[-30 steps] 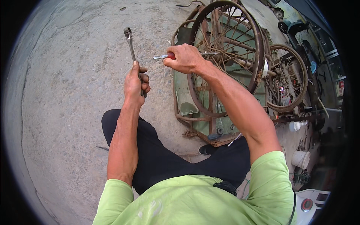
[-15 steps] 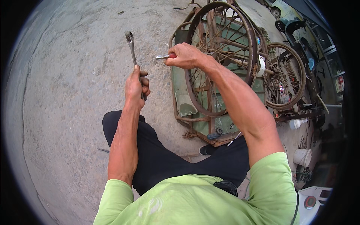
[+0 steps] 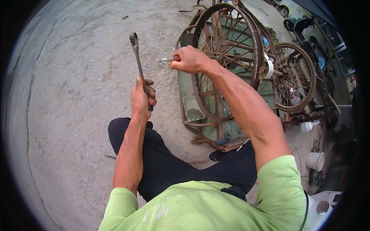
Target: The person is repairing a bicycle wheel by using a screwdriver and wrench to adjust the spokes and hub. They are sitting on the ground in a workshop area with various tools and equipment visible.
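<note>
Wrench (image 3: 139, 61), long, dark grey and ring-headed, slants upward over the concrete ground (image 3: 77, 96) — its lower handle gripped in the closed fingers of the left hand (image 3: 140, 99). Near it, the right hand (image 3: 189, 60) has its fingers curled tightly round a red-handled tool (image 3: 177, 58), the short metal tip pointing left. Left forearm (image 3: 130, 148) rises nearly straight — right arm (image 3: 246, 104) bends at the elbow, crossing in front of a rusty spoked wheel (image 3: 256, 54).
</note>
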`<state>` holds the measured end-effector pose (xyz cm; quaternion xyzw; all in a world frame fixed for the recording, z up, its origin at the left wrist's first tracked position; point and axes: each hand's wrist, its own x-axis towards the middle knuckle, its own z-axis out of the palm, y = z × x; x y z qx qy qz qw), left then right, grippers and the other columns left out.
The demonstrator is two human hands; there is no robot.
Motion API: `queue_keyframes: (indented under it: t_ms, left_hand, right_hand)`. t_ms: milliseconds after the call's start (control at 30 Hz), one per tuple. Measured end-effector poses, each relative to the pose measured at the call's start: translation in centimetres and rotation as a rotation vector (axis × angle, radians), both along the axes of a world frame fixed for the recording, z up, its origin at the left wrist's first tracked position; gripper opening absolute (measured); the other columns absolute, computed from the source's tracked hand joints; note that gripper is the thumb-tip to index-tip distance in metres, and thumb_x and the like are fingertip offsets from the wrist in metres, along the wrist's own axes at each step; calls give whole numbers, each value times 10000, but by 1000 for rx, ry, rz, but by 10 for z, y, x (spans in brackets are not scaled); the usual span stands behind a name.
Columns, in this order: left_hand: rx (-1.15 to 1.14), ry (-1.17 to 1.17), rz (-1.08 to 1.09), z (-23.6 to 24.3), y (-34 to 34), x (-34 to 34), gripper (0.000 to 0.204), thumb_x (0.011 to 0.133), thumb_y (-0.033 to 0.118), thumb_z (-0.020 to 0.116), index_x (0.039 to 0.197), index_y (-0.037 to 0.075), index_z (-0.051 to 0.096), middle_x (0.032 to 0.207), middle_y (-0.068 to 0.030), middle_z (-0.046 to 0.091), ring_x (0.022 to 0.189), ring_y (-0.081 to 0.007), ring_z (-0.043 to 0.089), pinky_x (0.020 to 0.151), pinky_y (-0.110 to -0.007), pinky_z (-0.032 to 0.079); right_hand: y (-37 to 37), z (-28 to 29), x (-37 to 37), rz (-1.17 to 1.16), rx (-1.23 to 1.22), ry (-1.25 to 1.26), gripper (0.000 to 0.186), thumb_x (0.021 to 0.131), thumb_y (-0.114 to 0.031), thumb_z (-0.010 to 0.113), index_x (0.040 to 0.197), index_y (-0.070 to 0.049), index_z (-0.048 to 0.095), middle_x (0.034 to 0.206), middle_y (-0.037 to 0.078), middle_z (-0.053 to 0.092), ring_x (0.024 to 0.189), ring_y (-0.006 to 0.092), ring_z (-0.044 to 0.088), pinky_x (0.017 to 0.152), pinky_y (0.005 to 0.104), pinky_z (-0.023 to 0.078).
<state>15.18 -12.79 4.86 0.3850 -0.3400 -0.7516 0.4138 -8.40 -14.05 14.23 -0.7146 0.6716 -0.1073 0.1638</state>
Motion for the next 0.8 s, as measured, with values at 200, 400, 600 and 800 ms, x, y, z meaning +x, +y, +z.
queue_keyframes:
  t_ms: [200,400,600,800]
  left_hand:
    - [15,-3,-28,-2,2,-6,570,1099,542,420,1033,-1,580,606,-32,491,408,-107,380,384,-277,334]
    - [5,-38,-71,-4,2,-13,553,1100,535,427,1034,9,585,608,-31,492,417,-103,387,385,-270,324]
    - [4,-61,-74,-4,5,-16,542,1102,525,428,1039,11,588,613,-27,493,425,-100,392,390,-264,325]
    - [-5,-79,-76,-1,4,-13,543,1107,519,420,1037,7,588,616,-27,501,425,-99,398,388,-268,328]
  right_hand:
    - [-4,1,1,-4,34,10,444,806,-410,655,792,34,673,674,234,619,615,366,583,620,473,473]
    - [-4,2,4,9,35,17,457,820,-397,635,800,59,668,677,263,607,617,396,589,623,472,474]
    - [-7,-1,3,4,29,20,453,818,-397,619,785,53,658,684,272,607,620,407,586,622,478,472]
    - [-10,3,5,-12,28,10,461,817,-394,631,798,66,657,683,276,595,606,395,550,625,473,476]
